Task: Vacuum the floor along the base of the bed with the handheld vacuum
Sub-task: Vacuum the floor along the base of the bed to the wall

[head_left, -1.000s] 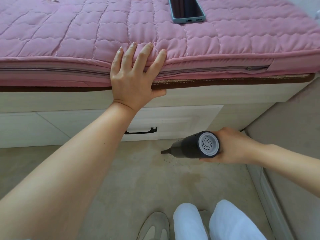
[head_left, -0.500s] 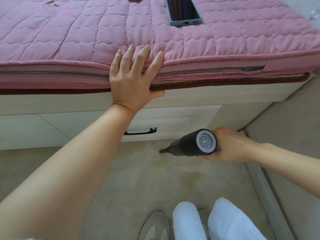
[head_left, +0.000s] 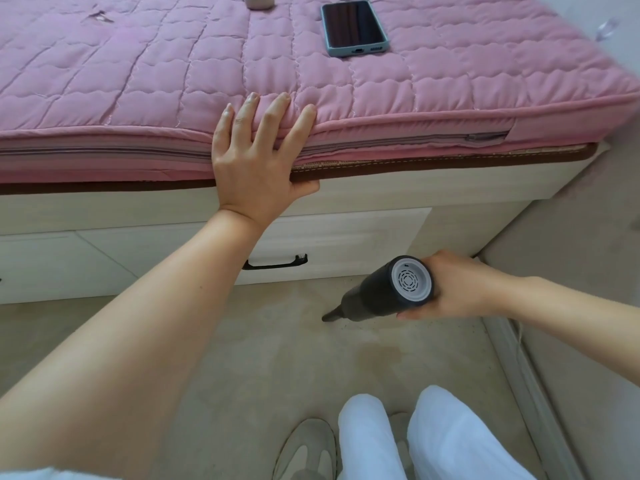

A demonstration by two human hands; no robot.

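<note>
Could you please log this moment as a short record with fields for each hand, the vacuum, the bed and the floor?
left hand: fingers straight, pressed flat on the pink mattress edge
right hand: grips the handheld vacuum
vacuum nozzle: pointing left, at or just above the floor
bed top: phone lying face up
bed base: drawer with black handle
floor: brownish stain near the nozzle

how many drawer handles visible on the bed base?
1. A black bar-shaped drawer handle sits on the pale wooden drawer front, just right of the left forearm. The arm may hide part of the base, so another could be out of sight.
</note>
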